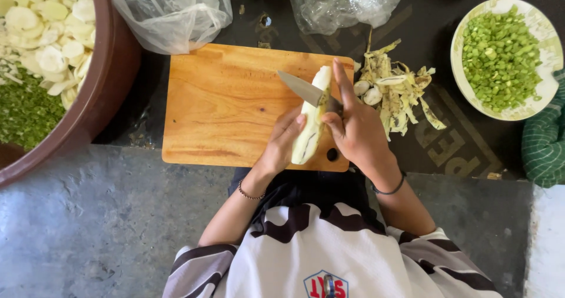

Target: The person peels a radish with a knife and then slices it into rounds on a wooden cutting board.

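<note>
My left hand (281, 145) holds a peeled, pale yellow plantain (311, 124) upright over the near right part of a wooden cutting board (223, 103). My right hand (356, 130) grips a knife (303, 89) by its handle, index finger stretched along the fruit. The steel blade points left and lies across the plantain's upper part.
A heap of peels (397, 92) lies right of the board. A white bowl of chopped green pieces (500, 56) stands far right, beside a green cloth (544, 142). A big brown bowl (109, 74) with pale slices and greens sits left. Two plastic bags (170, 12) lie behind the board.
</note>
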